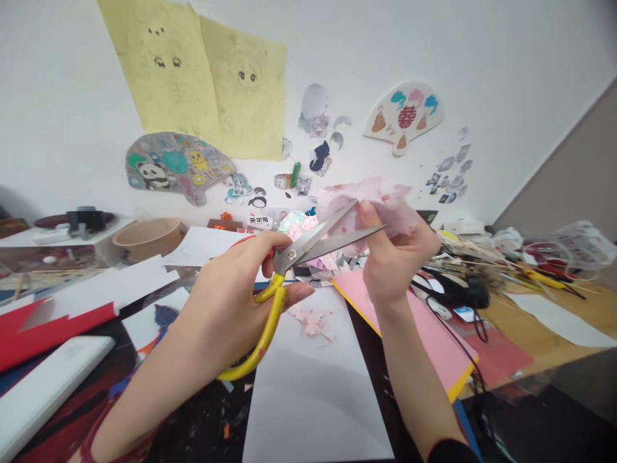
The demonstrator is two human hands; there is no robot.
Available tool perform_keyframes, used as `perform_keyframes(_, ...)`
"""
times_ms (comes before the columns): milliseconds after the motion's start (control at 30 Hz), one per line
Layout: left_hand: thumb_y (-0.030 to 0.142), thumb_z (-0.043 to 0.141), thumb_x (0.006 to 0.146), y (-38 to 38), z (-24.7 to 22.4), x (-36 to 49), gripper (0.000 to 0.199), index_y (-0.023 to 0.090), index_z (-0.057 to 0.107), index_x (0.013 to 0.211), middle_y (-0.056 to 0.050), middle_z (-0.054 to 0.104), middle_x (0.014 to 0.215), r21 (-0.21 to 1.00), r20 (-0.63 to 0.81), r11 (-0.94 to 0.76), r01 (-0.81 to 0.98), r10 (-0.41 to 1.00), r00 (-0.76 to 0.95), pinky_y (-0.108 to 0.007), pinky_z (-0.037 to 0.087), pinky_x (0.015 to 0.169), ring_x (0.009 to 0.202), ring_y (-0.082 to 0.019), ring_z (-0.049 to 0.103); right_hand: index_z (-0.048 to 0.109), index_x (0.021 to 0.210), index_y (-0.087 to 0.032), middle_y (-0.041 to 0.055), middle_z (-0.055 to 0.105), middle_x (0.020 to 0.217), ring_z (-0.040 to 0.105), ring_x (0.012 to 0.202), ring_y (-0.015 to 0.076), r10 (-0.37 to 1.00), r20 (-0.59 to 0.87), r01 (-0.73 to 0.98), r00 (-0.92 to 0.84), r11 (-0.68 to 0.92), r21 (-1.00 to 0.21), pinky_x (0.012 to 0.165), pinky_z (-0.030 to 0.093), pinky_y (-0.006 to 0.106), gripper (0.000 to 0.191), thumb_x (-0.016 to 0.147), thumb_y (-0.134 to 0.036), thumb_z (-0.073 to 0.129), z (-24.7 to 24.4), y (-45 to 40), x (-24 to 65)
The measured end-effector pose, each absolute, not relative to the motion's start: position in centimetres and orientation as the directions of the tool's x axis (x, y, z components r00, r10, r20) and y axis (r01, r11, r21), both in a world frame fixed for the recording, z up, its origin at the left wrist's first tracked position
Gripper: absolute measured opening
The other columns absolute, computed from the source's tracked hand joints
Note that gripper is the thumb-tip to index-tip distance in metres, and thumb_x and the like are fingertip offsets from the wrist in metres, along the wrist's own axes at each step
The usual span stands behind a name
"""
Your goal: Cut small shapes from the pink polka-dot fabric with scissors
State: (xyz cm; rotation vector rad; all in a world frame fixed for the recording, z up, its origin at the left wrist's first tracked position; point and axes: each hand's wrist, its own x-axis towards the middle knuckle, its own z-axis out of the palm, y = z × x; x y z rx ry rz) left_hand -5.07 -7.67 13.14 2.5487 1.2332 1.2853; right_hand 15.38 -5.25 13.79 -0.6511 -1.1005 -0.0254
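Observation:
My left hand [236, 286] is closed around the scissors [292, 253], which have yellow handles and steel blades spread apart, pointing up and right. My right hand [393, 257] pinches a thin, crumpled pink sheet [385, 199] with small red spots; it looks like tissue or a napkin. The blades lie in front of the pink sheet, close to my right thumb; whether they touch it I cannot tell. Below, small pink scraps [313, 321] lie on a white sheet of paper [313, 392]. Part of the pink sheet is hidden behind my right hand.
Pink paper with a yellow edge [424, 321] lies at right, beside cables and a black device [463, 292]. On the left are a white box-like object [58, 386], red paper [72, 331] and a tan bowl [147, 238]. Fans and drawings hang on the wall behind.

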Motion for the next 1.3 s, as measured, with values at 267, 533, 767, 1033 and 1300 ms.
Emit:
perform_keyframes(267, 0.051, 0.065, 0.088, -7.7, 13.3, -4.5, 0.043, 0.023, 0.060, 0.120, -0.002, 0.064, 0.088, 0.373, 0.670, -0.687, 0.623, 0.664, 0.331, -0.031, 0.046, 0.072, 0.076, -0.019, 0.058, 0.068, 0.077, -0.024, -0.0025, 0.059, 0.069, 0.057, 0.069, 0.0149, 0.321, 0.848, 0.341, 0.421, 0.810, -0.476, 0.070, 0.050, 0.033, 0.014, 0.083, -0.033, 0.077, 13.0, -4.9, 15.2)
perform_keyframes(533, 0.049, 0.063, 0.089, -7.9, 13.8, -3.9, 0.040, 0.020, 0.061, 0.115, 0.001, 0.060, 0.080, 0.403, 0.654, -0.662, 0.632, 0.691, 0.306, -0.027, 0.043, 0.067, 0.066, -0.015, 0.052, 0.065, 0.069, -0.022, -0.0045, 0.050, 0.061, 0.052, 0.062, 0.0127, 0.338, 0.867, 0.282, 0.367, 0.848, -0.450, 0.061, 0.047, 0.030, 0.019, 0.082, -0.030, 0.077, 12.8, -4.5, 14.8)
perform_keyframes(767, 0.049, 0.063, 0.090, -8.1, 13.4, -4.2, 0.041, 0.019, 0.062, 0.117, 0.003, 0.057, 0.077, 0.365, 0.695, -0.672, 0.645, 0.658, 0.292, -0.025, 0.039, 0.064, 0.060, -0.012, 0.043, 0.062, 0.067, -0.022, -0.0045, 0.049, 0.061, 0.055, 0.065, 0.0132, 0.261, 0.897, 0.301, 0.357, 0.877, -0.375, 0.064, 0.050, 0.030, 0.020, 0.081, -0.026, 0.077, 12.7, -4.4, 15.0)
perform_keyframes(1033, 0.046, 0.064, 0.090, -8.2, 14.1, -4.0, 0.039, 0.016, 0.064, 0.114, 0.002, 0.060, 0.079, 0.386, 0.659, -0.654, 0.651, 0.689, 0.302, -0.025, 0.039, 0.064, 0.060, -0.012, 0.043, 0.056, 0.061, -0.021, -0.0058, 0.043, 0.058, 0.044, 0.057, 0.0101, 0.316, 0.898, 0.353, 0.307, 0.838, -0.416, 0.054, 0.041, 0.027, 0.024, 0.077, -0.022, 0.074, 12.6, -5.4, 14.4)
perform_keyframes(1300, 0.044, 0.064, 0.091, -7.8, 13.6, -4.0, 0.037, 0.016, 0.063, 0.116, 0.000, 0.062, 0.080, 0.284, 0.739, -0.673, 0.683, 0.607, 0.291, -0.026, 0.041, 0.067, 0.066, -0.014, 0.050, 0.063, 0.066, -0.021, -0.0045, 0.048, 0.061, 0.047, 0.059, 0.0105, 0.495, 0.822, 0.149, 0.283, 0.824, -0.547, 0.055, 0.044, 0.026, 0.018, 0.079, -0.022, 0.075, 12.7, -5.6, 14.3)
